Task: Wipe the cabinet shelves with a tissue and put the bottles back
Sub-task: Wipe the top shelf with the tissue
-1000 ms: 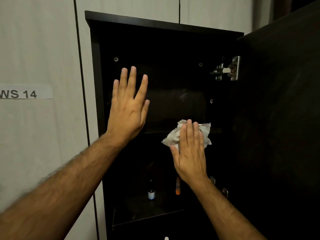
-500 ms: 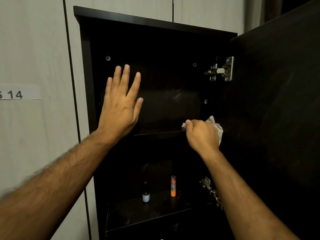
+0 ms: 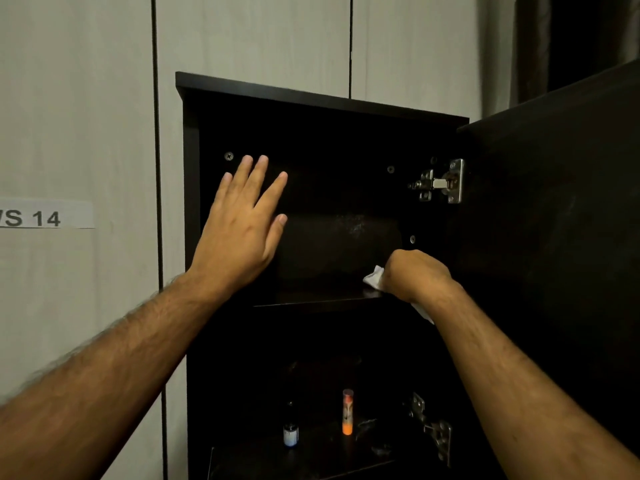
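Observation:
A dark open cabinet (image 3: 189, 188) fills the middle of the view. My right hand (image 3: 414, 273) grips a crumpled white tissue (image 3: 374, 278) and presses it on the right end of the upper shelf (image 3: 311, 301). My left hand (image 3: 242, 230) hovers with fingers straight in front of the cabinet's upper left, touching nothing that I can see. On the lower shelf (image 3: 263, 459) stand a small dark bottle with a white label (image 3: 291, 433) and a slim clear tube with an orange base (image 3: 347, 412).
The cabinet door (image 3: 561, 237) stands swung open on the right, held by metal hinges (image 3: 440, 183). A lower hinge (image 3: 433, 429) sticks out near the tube. A pale wall panel with a label reading "S 14" (image 3: 41, 216) lies left of the cabinet.
My right hand went from flat against the tissue near the shelf's middle to gripping it at the shelf's right end. The left hand stayed raised and flat. The view shifted.

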